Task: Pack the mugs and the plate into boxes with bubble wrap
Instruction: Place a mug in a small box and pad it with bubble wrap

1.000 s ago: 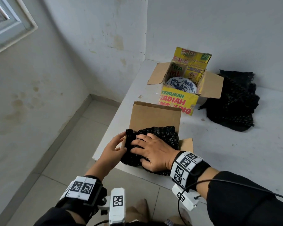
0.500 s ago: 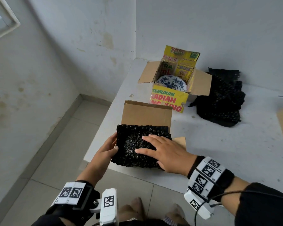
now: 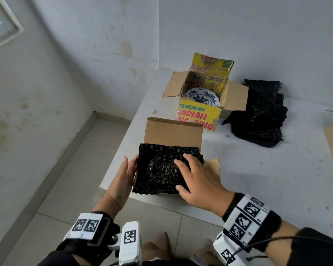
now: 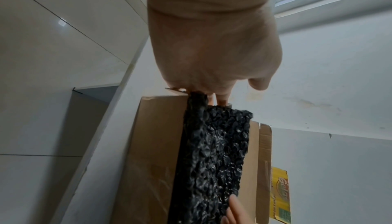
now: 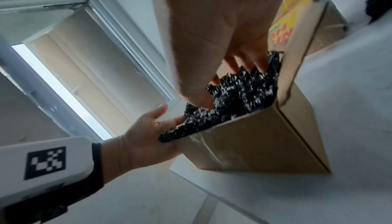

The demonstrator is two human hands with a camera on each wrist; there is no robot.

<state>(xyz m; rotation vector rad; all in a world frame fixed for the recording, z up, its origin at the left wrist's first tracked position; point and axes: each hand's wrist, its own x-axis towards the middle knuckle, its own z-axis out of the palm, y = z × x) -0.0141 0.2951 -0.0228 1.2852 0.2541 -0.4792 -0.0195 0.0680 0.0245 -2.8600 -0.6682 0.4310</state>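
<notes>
1. My left hand (image 3: 123,179) stood against the left edge of the black bubble wrap (image 3: 161,169), fingers straight and together, thumb side up. The wrist view hid whether any fingertip hooked under the edge.
2. The wrap lay directly right of those fingers, filling the mouth of the plain brown box (image 3: 173,131), its long axis running left to right between my two hands.
3. My right hand (image 3: 198,181) lay flat on the wrap's right half, fingers spread and pressing down; I judged it the nearer hand for tucking.
4. The box sat at the tabletop (image 3: 258,179) corner, with the drop just left of and behind my fingers and open room to the right.
5. Beyond my fingers, the plate (image 3: 200,96) sat in the yellow box (image 3: 198,116).
</notes>
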